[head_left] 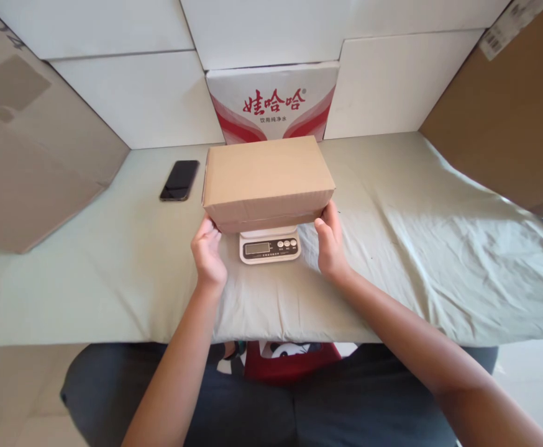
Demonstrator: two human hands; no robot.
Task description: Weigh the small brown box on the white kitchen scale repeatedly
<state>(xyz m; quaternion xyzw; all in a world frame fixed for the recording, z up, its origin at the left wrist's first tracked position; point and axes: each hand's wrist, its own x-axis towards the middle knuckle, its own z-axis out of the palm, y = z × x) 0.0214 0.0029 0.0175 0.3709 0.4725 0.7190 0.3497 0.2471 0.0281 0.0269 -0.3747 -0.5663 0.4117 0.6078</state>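
Observation:
A closed brown cardboard box (268,177) rests on a small white digital scale (269,246) in the middle of the table. My left hand (207,250) touches the box's lower left front corner. At the lower right front corner is my right hand (331,242), fingers against the box. Both hands hold the box from the sides. The scale's display and buttons show below the box's front edge.
A black phone (179,180) lies left of the box on the pale green cloth (415,248). A white and red printed carton (274,105) stands behind the box. Large cardboard panels stand at the left (29,155) and right (509,118); white boards line the back.

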